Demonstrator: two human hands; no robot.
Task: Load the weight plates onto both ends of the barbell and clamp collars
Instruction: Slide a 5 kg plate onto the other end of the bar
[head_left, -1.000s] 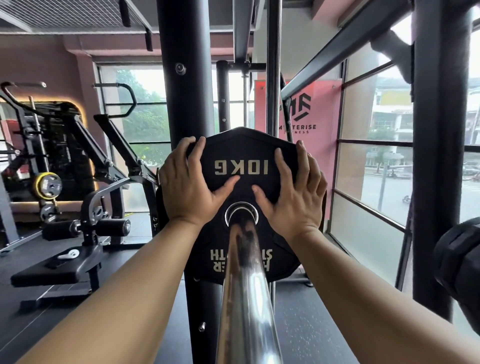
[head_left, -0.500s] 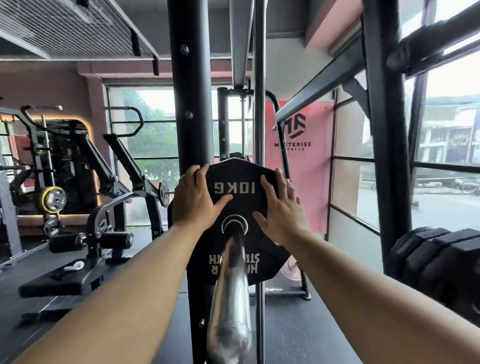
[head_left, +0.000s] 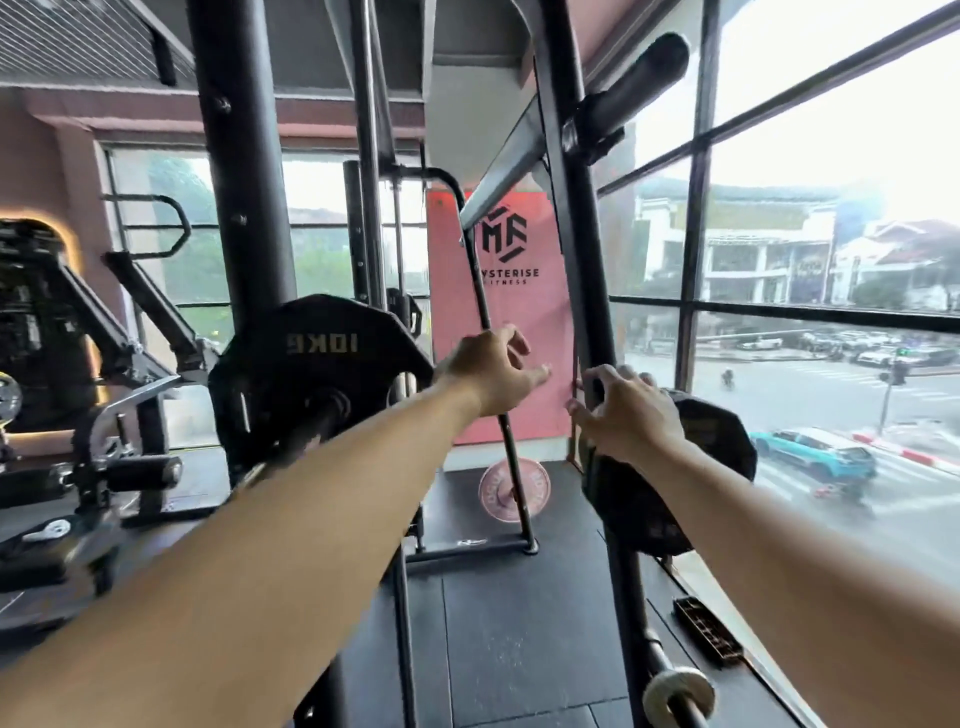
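10KG plate (head_left: 319, 384) sat on the bar (head_left: 306, 431). Your left hand (head_left: 491, 371) hung loose and empty; right hand (head_left: 628, 410) curled at the rack plate (head_left: 675, 483), grip unclear. Fetching step, I'd say; next needed a two-handed lift.

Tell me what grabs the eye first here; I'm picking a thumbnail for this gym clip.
The black 10KG plate on the barbell, left of centre, stands out first. Two bare arms stretch forward across the middle, the right one towards a second plate on the rack. Behind them hangs a red banner, and big windows on the right show a bright street.
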